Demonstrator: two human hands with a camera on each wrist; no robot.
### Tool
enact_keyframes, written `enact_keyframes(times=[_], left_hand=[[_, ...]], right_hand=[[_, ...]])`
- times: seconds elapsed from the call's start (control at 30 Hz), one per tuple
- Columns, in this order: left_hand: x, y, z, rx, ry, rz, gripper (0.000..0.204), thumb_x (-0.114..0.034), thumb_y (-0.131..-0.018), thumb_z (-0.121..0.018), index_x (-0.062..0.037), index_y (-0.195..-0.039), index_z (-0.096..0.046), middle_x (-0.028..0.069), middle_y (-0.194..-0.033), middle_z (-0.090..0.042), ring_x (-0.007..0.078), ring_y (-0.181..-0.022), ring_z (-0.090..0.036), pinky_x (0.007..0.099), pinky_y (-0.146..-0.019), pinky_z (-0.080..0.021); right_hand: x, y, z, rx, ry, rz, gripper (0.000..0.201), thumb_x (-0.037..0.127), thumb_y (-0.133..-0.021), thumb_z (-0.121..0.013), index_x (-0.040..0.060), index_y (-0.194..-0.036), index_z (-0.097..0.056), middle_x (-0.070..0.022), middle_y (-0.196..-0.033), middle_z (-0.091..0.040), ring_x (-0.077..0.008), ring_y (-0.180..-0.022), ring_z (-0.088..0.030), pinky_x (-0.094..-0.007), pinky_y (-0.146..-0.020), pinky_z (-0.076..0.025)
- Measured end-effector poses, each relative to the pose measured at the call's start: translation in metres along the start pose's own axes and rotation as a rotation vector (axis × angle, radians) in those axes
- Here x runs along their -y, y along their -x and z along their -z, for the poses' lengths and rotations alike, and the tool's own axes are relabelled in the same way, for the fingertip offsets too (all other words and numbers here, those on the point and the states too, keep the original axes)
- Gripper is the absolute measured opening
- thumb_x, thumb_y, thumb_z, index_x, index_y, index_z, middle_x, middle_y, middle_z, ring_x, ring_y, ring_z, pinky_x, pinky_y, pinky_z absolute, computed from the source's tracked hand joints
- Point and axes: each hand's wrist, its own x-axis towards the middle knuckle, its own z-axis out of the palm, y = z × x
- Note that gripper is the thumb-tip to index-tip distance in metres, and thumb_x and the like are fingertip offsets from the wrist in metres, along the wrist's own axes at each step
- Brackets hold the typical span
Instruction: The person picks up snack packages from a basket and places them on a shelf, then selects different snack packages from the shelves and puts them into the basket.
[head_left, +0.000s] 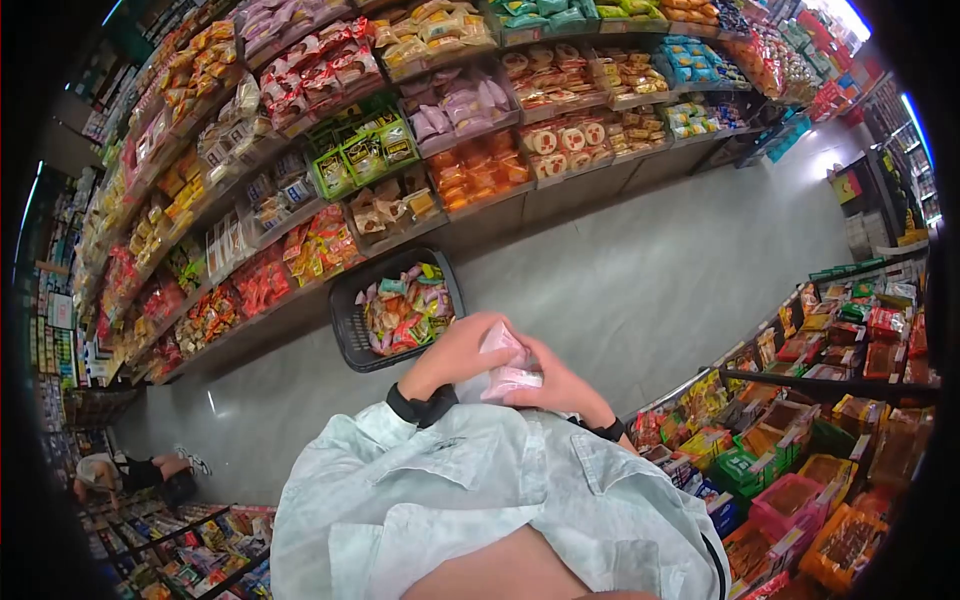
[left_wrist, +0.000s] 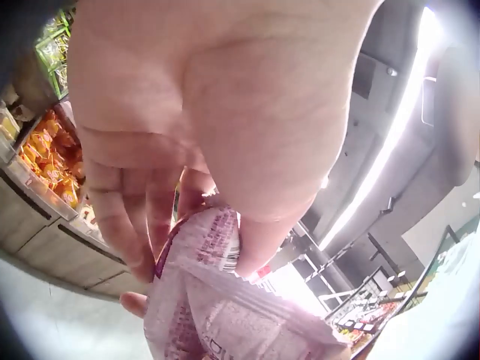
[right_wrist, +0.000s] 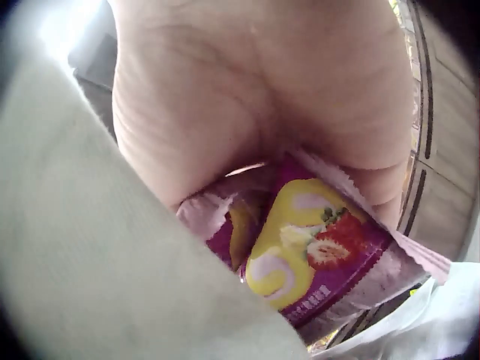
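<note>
Two pink-and-white snack packets, an upper one (head_left: 503,343) and a lower one (head_left: 516,382), are held between both hands in front of the shirt. My left hand (head_left: 462,352) grips from the left, its thumb and fingers around a crinkled packet (left_wrist: 217,307) in the left wrist view. From the other side my right hand (head_left: 562,380) holds on, and below its palm the right wrist view shows a purple packet (right_wrist: 322,247) printed with strawberries and yellow cake rolls. The shirt (right_wrist: 97,225) hides part of that view. Both wrists wear black bands.
A black shopping basket (head_left: 345,335) with assorted small packets (head_left: 410,310) stands on the grey floor (head_left: 620,260) beyond the left hand. Tiered shelves of snacks (head_left: 480,180) curve behind it. Another display of packaged food (head_left: 790,490) is at the right. A person (head_left: 140,475) is at lower left.
</note>
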Motion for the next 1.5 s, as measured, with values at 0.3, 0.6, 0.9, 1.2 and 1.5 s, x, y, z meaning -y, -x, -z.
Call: enact_keyframes(times=[0.3, 0.6, 0.9, 1.2, 1.5], left_hand=[[0.062, -0.100, 0.042, -0.453, -0.061, -0.077, 0.037, -0.017, -0.083, -0.080, -0.0053, -0.115, -0.064, 0.0134, -0.112, -0.065, 0.0323, -0.106, -0.064, 0.0388, -0.090, -0.052], [0.090, -0.207, 0.163, -0.759, -0.059, -0.124, 0.028, -0.008, -0.079, -0.081, -0.0051, -0.098, -0.061, 0.0149, -0.121, -0.059, 0.0340, -0.114, -0.060, 0.0397, -0.097, -0.049], [0.157, -0.265, 0.209, -0.753, -0.191, 0.020, 0.021, -0.015, -0.085, -0.077, -0.0074, -0.101, -0.066, 0.0173, -0.135, -0.057, 0.0356, -0.120, -0.060, 0.0408, -0.098, -0.050], [0.170, -0.341, 0.253, -0.859, -0.363, 0.164, 0.027, 0.003, -0.077, -0.068, -0.0043, -0.102, -0.064, 0.0172, -0.125, -0.063, 0.0388, -0.120, -0.059, 0.0429, -0.104, -0.046], [0.196, -0.384, 0.288, -0.483, -0.737, 0.170, 0.039, 0.010, -0.070, -0.062, -0.0062, -0.106, -0.063, 0.0148, -0.115, -0.063, 0.0396, -0.113, -0.059, 0.0473, -0.098, -0.048]], right_hand=[[0.011, -0.078, 0.072, -0.192, 0.118, -0.074, 0.116, 0.034, -0.076, -0.092, 0.0057, -0.164, -0.022, -0.0217, -0.147, -0.056, -0.0329, -0.135, -0.055, -0.0401, -0.109, -0.046], [0.070, -0.185, 0.130, -0.165, 0.129, -0.249, 0.063, 0.026, -0.085, -0.083, 0.0003, -0.138, -0.060, -0.0141, -0.127, -0.070, -0.0221, -0.114, -0.066, -0.0349, -0.099, -0.052], [0.082, -0.281, 0.193, -0.079, 0.112, -0.208, 0.056, 0.024, -0.087, -0.082, 0.0017, -0.134, -0.062, -0.0084, -0.114, -0.071, -0.0158, -0.102, -0.067, -0.0310, -0.090, -0.054], [0.114, -0.417, 0.304, 0.128, 0.164, -0.050, 0.059, 0.031, -0.086, -0.085, -0.0010, -0.131, -0.063, -0.0108, -0.115, -0.072, -0.0178, -0.103, -0.068, -0.0330, -0.090, -0.054], [0.112, -0.482, 0.378, 0.302, 0.233, 0.078, 0.064, 0.039, -0.087, -0.083, -0.0007, -0.132, -0.063, -0.0093, -0.112, -0.072, -0.0178, -0.099, -0.070, -0.0331, -0.088, -0.055]])
